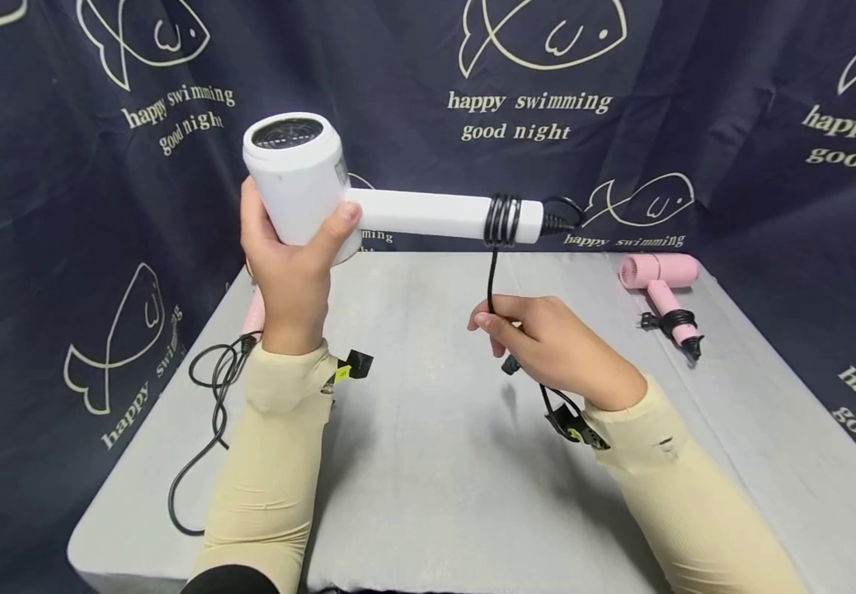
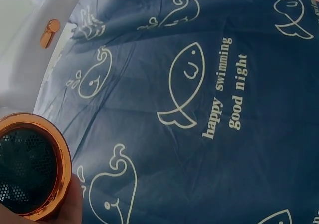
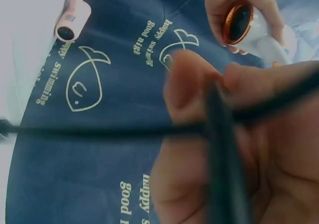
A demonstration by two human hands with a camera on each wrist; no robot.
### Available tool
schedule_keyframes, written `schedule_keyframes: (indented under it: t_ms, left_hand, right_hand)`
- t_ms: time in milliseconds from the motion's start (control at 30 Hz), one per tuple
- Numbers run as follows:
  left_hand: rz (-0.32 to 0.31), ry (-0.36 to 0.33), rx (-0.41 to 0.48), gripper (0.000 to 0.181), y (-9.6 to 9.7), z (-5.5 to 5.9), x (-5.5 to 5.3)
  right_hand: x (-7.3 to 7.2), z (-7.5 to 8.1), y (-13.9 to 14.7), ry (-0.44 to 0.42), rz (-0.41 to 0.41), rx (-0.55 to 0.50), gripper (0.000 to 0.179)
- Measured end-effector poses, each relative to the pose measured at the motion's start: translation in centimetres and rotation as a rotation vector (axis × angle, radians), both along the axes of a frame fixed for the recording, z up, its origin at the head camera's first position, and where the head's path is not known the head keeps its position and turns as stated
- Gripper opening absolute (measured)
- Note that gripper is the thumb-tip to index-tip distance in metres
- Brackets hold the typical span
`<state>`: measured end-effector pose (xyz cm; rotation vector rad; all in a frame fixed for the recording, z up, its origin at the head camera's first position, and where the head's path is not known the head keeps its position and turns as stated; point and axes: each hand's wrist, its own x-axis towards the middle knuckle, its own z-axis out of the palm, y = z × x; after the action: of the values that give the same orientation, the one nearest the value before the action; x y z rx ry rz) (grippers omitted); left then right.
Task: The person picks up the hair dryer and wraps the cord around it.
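I've the left hand point(image 1: 290, 276) curled round the white plastic hairdryer point(image 1: 298, 194), likely steadying it, right hand point(image 1: 557, 346) pinching its thin black cord point(image 1: 503, 220).

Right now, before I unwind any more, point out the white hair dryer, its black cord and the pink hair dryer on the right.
White hair dryer point(image 1: 413, 214): head view, on its handle.
Black cord point(image 1: 503, 220): head view, on its wound coils.
Pink hair dryer point(image 1: 664, 298): head view, on its upper handle.

The held dryer point(image 1: 300, 194) is above the table point(image 1: 413, 462); a second dryer point(image 1: 665, 271) lies right, a loose cord point(image 1: 218, 412) left, the curtain point(image 1: 391, 91) behind.
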<state>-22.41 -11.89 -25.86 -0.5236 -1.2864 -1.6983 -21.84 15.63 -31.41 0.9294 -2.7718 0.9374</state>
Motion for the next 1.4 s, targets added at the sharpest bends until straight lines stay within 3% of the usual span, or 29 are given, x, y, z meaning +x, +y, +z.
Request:
schedule_keyframes:
  t_ms: [133, 233, 700, 800, 1133, 1400]
  left_hand:
    - [-0.003, -0.021, -0.028, 0.062, 0.5, 0.2, 0.4]
    - [-0.02, -0.036, -0.018, 0.062, 0.6, 0.3, 0.6]
    - [-0.032, -0.022, -0.032, 0.065, 0.7, 0.2, 0.6]
    - [-0.033, -0.009, -0.041, 0.065, 0.6, 0.1, 0.5]
    - [-0.011, -0.001, -0.036, 0.063, 0.5, 0.2, 0.6]
    - [-0.012, 0.018, -0.041, 0.064, 0.2, 0.2, 0.6]
  right_hand:
    - [-0.2, -0.1, 0.3, -0.122, -0.044, -0.047, 0.02]
    - [-0.4, -0.2, 0.4, -0.161, -0.053, -0.073, 0.019]
    - [0.0, 0.4, 1.1, 0.013, -0.07, 0.151, 0.034]
    - [0.0, 0.4, 1.2, -0.014, -0.06, 0.16, 0.035]
    - [-0.2, 0.7, 1.2, -0.196, -0.02, -0.075, 0.03]
    - [-0.1, 1.1, 1.3, -0.328, 0.087, -0.191, 0.029]
